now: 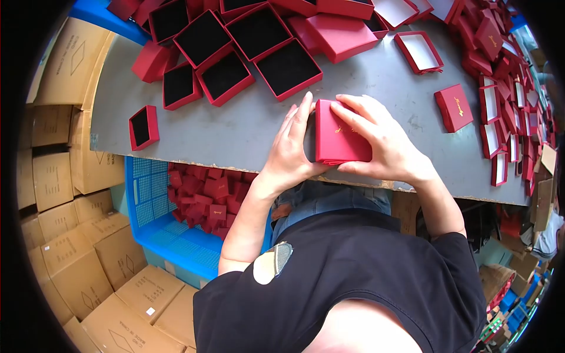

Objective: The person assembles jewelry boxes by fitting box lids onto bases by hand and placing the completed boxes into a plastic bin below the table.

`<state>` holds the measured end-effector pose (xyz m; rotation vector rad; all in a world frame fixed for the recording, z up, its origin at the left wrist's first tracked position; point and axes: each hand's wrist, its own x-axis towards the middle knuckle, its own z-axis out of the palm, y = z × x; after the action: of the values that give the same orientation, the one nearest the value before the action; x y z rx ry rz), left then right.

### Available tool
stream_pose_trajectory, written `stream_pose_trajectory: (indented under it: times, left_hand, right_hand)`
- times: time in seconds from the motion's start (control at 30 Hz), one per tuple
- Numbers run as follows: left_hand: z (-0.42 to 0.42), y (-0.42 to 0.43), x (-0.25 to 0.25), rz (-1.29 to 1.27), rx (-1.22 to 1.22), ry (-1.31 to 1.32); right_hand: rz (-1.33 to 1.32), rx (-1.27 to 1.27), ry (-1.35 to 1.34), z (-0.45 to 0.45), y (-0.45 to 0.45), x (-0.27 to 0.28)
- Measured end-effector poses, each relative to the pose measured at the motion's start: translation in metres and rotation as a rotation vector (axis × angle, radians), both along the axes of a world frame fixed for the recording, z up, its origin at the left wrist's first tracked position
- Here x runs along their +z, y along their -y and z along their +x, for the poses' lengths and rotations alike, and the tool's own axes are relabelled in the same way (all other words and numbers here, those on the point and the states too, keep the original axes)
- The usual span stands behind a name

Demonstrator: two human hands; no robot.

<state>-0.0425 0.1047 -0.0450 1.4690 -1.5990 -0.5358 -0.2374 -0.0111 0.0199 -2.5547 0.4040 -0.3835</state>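
Red box [338, 144] at the near edge of the table [218, 135], lid upward. Right hand [391, 144]: fingers spread across the lid, thumb along the near side, grasping the box. Left hand [289, 150]: open, fingers extended beside the box's left side; whether it presses there cannot be told. The box is probably light, stiff card, its corners easily dented; opposite side walls offer the soundest hold, since a lid gripped alone might slip. Left of the box and nearer the body: blue crate [138, 206] of small boxes [218, 188]. Just beyond the box: black-lined trays [288, 66], limiting forward room. Right of the box: a closed box [454, 107]; farther right, heaped boxes [488, 38]. Far left of the box: cartons [70, 259].
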Motion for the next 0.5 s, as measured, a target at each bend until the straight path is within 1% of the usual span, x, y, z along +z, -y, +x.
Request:
stream_pose_trajectory:
  times: [0.1, 0.2, 0.27, 0.33, 0.4, 0.43, 0.5]
  left_hand:
    - [0.001, -0.002, -0.003, 0.042, -0.002, -0.046]
    - [0.001, -0.001, 0.006, -0.020, -0.005, 0.144]
    - [0.007, 0.001, 0.015, -0.033, -0.107, 0.059]
    - [0.005, 0.003, 0.017, -0.015, -0.185, -0.008]
    - [0.005, 0.009, 0.015, 0.030, -0.241, -0.040]
    - [0.007, 0.012, 0.017, 0.023, -0.265, -0.107]
    - [0.007, 0.013, 0.018, 0.053, -0.241, -0.024]
  right_hand:
    - [-0.042, -0.006, -0.060, 0.002, -0.005, 0.000]
    - [-0.096, -0.007, -0.071, 0.002, -0.008, -0.010]
    - [-0.133, -0.034, -0.101, 0.000, -0.011, -0.024]
    - [-0.200, -0.030, -0.209, 0.001, -0.011, -0.020]
    - [-0.205, -0.028, -0.225, 0.001, -0.012, -0.020]
    - [-0.210, -0.023, -0.231, 0.001, -0.011, -0.019]
    - [-0.184, -0.010, -0.238, -0.002, -0.010, -0.010]
